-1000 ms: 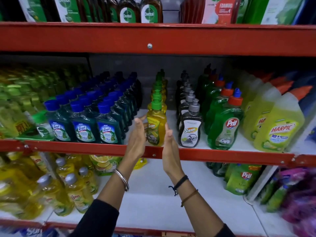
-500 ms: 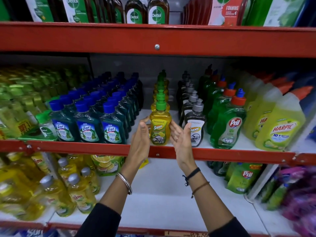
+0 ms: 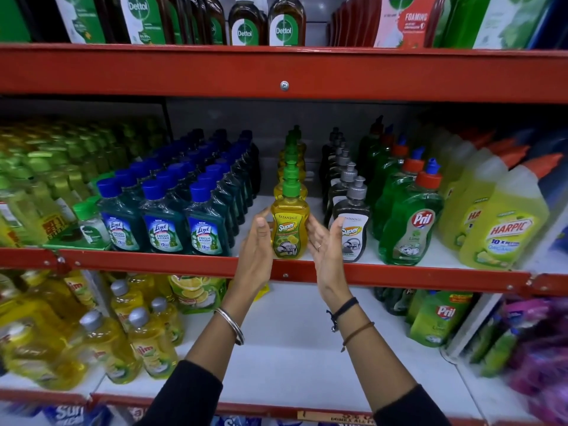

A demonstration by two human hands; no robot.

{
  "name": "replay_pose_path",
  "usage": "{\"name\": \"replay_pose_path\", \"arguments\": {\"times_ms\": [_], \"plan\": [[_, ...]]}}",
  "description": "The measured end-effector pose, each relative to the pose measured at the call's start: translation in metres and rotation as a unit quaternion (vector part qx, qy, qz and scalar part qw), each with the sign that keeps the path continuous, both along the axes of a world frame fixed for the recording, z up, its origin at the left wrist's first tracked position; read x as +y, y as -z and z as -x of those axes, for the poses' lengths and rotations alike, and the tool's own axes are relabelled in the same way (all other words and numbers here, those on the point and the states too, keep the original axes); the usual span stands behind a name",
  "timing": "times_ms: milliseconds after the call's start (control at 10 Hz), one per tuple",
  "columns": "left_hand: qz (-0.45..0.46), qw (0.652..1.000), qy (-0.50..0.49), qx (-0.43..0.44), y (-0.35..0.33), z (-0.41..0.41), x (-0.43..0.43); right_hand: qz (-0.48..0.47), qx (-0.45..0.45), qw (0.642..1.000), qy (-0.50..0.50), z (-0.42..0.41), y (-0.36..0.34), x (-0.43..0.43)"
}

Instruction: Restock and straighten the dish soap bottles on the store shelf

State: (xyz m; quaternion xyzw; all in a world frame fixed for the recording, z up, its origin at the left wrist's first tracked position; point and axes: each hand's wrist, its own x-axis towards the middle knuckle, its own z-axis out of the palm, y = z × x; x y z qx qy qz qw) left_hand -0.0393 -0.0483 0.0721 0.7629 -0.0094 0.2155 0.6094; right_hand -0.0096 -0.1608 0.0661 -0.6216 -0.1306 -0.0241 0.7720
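A yellow Patanjali Super dish soap bottle (image 3: pixel 288 232) with a green cap stands upright at the front of its row on the middle shelf (image 3: pixel 430 276), label facing me. My left hand (image 3: pixel 256 244) is at its left side and my right hand (image 3: pixel 327 245) at its right. Both palms are open with fingers apart, and the fingertips touch the bottle's sides without wrapping it. More yellow bottles (image 3: pixel 292 167) line up behind it. A row of grey Super bottles (image 3: pixel 350 229) stands just to the right.
Blue-capped Lizol bottles (image 3: pixel 163 222) fill the left of the shelf; green Pril bottles (image 3: pixel 405 222) and yellow Harpic bottles (image 3: pixel 504 229) stand to the right. The shelf below holds yellow Vim bottles (image 3: pixel 147 342) and Pril pouches (image 3: pixel 436 318). Dettol bottles (image 3: pixel 264 23) stand on the top shelf.
My flat hands beside the yellow bottle have opened out, the right palm turning upward. The bottle now faces front and stands straighter. The view has shifted slightly.
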Motion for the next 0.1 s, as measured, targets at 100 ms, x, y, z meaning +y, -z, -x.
{"name": "replay_pose_path", "arguments": {"times_ms": [100], "plan": [[0.006, 0.999, -0.038, -0.033, 0.0127, -0.0022, -0.0027, -0.038, -0.01, 0.999, 0.008, 0.0026, 0.0065, -0.0083]]}}
